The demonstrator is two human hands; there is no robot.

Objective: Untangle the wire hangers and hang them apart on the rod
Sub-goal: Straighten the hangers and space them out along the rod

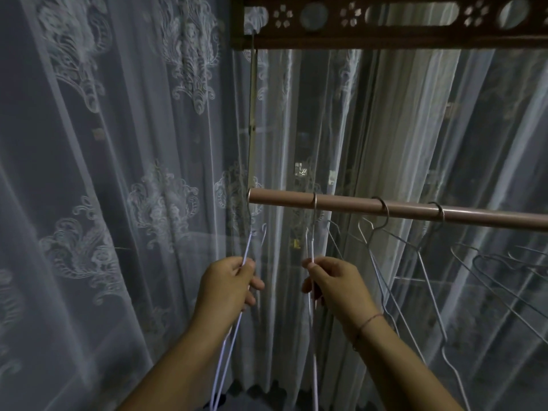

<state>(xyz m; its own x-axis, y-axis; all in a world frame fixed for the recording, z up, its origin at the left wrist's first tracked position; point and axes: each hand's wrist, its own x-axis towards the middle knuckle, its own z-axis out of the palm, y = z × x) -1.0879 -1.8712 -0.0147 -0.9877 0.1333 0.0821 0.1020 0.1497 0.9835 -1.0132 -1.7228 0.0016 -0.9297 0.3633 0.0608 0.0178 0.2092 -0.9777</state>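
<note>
Three wire hangers [385, 229] hang spaced on the rod [355, 204]; the left hand [229, 284] and right hand [335, 284] each pinch one pale hanger, seemingly unhung.

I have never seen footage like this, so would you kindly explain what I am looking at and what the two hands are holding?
This is one picture from a camera worn on a person's head, looking forward and down at their own bare hands. The left hand pinches a white wire hanger that is off the rod, its hook free. The right hand grips another white hanger whose hook sits over the pinkish rod. Further right, grey wire hangers already hang on it, with a few more overlapping at the edge. Sheer patterned curtains hang behind.
</note>
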